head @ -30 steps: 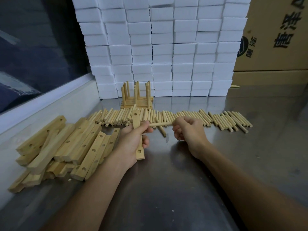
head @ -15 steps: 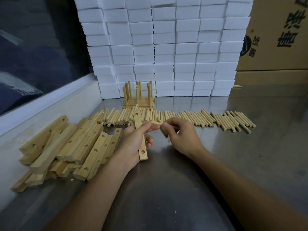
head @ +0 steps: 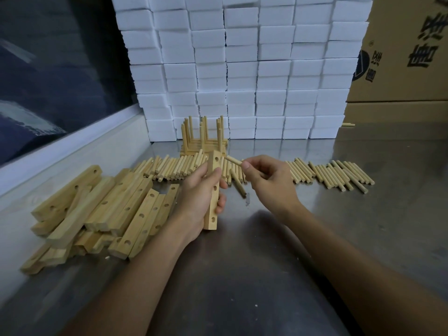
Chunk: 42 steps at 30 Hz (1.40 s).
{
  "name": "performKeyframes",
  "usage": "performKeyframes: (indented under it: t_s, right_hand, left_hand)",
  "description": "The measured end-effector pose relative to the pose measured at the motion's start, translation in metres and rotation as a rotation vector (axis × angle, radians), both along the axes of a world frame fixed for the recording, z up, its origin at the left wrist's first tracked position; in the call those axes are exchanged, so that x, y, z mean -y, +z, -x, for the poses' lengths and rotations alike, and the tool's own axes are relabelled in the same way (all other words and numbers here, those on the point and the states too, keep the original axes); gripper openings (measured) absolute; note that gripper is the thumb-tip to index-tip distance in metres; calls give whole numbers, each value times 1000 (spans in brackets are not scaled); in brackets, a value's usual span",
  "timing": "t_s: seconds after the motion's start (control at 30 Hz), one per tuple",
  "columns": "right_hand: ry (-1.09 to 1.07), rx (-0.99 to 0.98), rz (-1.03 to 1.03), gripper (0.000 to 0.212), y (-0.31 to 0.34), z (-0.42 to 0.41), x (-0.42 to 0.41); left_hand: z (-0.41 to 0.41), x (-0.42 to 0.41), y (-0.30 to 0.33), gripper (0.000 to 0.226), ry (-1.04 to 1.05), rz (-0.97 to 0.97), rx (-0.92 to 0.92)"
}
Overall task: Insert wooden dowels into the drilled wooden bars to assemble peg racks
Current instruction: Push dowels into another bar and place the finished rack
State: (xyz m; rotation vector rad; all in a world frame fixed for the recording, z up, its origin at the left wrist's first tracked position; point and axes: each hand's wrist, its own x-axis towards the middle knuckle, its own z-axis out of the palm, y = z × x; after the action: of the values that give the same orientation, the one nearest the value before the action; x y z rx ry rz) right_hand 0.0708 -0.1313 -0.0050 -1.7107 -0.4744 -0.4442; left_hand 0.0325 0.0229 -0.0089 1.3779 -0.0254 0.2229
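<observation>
The fingers of the left hand wrap the pale drilled wooden bar, held upright above the steel bench, its three holes empty. Just right, the right hand pinches a short round wooden dowel, tip near the top hole. Both pieces look light, stiff and dry; gripping the dowel near its rear end should leave the tip free to enter.

Left hand: bare; no glove, ring or watch is seen.
Right hand: bare; no glove or ring.
Forearms: uncovered to the frame edge; no sleeve is shown.
</observation>
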Motion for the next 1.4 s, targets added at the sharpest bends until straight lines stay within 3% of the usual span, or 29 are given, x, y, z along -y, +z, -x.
performKeyframes:
  t_s: [0.2,0.5,0.63,0.73,0.9,1.1,1.17,1.3,1.4]
  right_hand:
    - [19,45,30,9,0,2,-2]
    - [-162,390,333,11,7,5,0]
    - [-230,463,367,13,6,8,-2]
    - [-254,450,372,18,7,10,-3]
    - [-152,170,243,24,9,5,-7]
    - [-221,334,389,11,13,10,-5]
    - [-180,170,308,10,15,11,-8]
    - [51,-362,11,14,30,10,-5]
    - [205,-585,-111,12,41,9,2]
  left_hand:
    - [4,2,2,22,-50,-111,36]
    - [5,7,4,44,84,-275,63]
    - [11,13,11,47,109,-334,106]
    - [11,13,11,48,115,-361,131]
    - [12,9,12,50,128,-396,141]
    - [11,10,12,48,124,-334,137]
    - [11,9,12,48,118,-335,130]
    - [9,5,10,45,138,-415,111]
    - [9,1,11,32,111,-451,73]
